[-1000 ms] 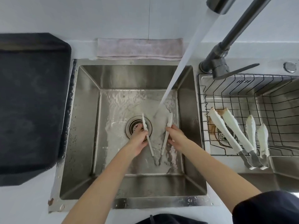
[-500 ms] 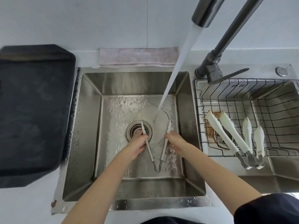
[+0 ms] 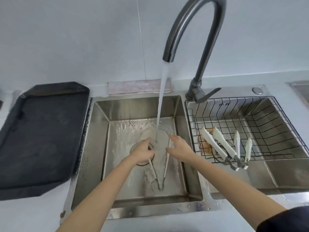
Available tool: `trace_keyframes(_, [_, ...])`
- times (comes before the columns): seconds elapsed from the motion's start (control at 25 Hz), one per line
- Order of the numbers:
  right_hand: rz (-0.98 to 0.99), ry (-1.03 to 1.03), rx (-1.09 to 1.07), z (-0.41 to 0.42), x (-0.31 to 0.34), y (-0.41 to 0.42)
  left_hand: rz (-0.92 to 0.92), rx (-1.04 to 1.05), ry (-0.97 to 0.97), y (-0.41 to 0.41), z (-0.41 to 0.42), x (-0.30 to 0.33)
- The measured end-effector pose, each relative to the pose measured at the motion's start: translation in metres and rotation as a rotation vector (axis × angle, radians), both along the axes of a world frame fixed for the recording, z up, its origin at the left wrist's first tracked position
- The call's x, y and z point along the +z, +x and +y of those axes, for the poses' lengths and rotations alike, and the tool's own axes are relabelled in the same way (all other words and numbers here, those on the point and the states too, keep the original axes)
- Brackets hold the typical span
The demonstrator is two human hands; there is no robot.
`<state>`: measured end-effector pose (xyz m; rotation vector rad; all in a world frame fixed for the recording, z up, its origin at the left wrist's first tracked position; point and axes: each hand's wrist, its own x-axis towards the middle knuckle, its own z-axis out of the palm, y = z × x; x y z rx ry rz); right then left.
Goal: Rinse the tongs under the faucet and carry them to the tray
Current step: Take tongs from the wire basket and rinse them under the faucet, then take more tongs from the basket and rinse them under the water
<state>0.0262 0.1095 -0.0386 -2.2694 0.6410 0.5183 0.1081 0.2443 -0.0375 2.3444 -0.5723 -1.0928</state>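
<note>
Steel sink [image 3: 100,148] | both hands' fingers grip splayed white tongs [image 3: 167,160]; left hand [image 3: 143,152]; right hand [image 3: 179,148]

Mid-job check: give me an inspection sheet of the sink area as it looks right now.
Surface: wet steel sink, water running from faucet.
Job's things: tongs spread open in the sink, hinge toward the person; black tray at left, nothing seen on it.
Clutter: two more tongs in wire basket; folded cloth behind sink.
Grippers: left hand grips one tong arm; right hand on the other, fingers loose.
Cables: nothing seen.
Surroundings: plain pale wall.
</note>
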Motion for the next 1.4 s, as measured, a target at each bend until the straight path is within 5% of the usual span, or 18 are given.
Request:
trace_keyframes(0.48, [-0.214, -0.192, -0.079, -0.077, 0.060, -0.070, -0.386, -0.359, 0.039, -0.051, -0.084, 0.065])
trace_keyframes(0.96, [-0.053, -0.171, -0.198, -0.173, 0.040, -0.149, -0.411, -0.417, 0.106, -0.117, -0.178, 0.055])
trace_keyframes(1.4, [0.142, -0.028, -0.310, -0.209, 0.006, -0.137, -0.398, -0.519, 0.412, -0.118, -0.214, 0.027])
